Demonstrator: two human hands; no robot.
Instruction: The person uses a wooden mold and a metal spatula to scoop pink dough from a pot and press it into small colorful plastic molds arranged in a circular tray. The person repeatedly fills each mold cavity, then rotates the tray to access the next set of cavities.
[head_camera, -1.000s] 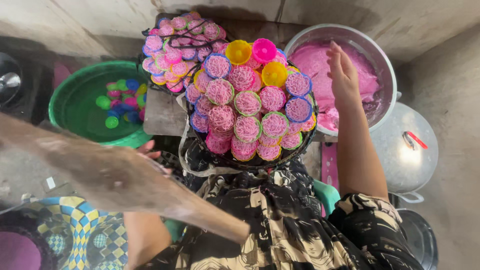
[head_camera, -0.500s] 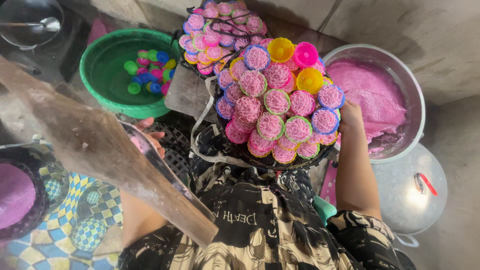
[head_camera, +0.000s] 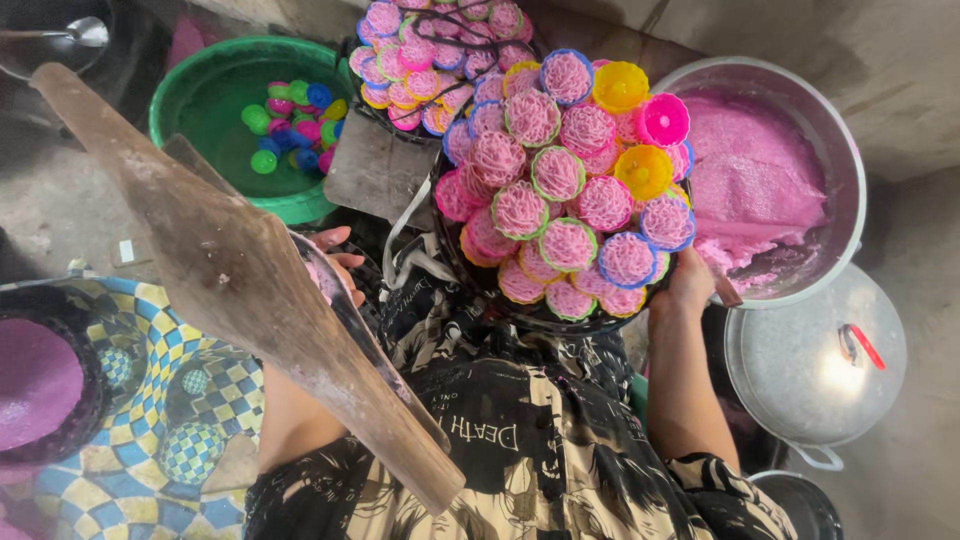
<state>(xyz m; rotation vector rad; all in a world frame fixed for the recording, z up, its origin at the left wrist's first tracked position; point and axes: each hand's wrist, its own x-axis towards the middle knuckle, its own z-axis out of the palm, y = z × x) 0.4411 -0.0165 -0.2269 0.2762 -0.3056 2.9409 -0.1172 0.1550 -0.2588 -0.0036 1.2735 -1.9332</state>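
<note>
A round dark tray (head_camera: 560, 322) sits in front of me, packed with several small coloured cups (head_camera: 558, 172) of pink noodle-like strands. Two yellow cups and one pink cup at its far right are upside down. My right hand (head_camera: 690, 285) is at the tray's right rim, between the tray and the pot, with its fingers tucked under the edge. My left hand (head_camera: 335, 258) is near the tray's left side with curled fingers, half hidden behind a wooden plank (head_camera: 250, 280). What it holds cannot be seen.
A big metal pot of pink batter (head_camera: 760, 170) stands right of the tray, with a metal lid (head_camera: 815, 370) below it. Behind are a second tray of filled cups (head_camera: 430, 40) and a green basin (head_camera: 200, 70) with loose coloured cups. A checkered cloth (head_camera: 170, 400) and a dark bowl (head_camera: 40, 380) lie left.
My right hand has come down from above the pink pot to the tray's right rim. The view has shifted, so the plank and basin now sit further left and up.
</note>
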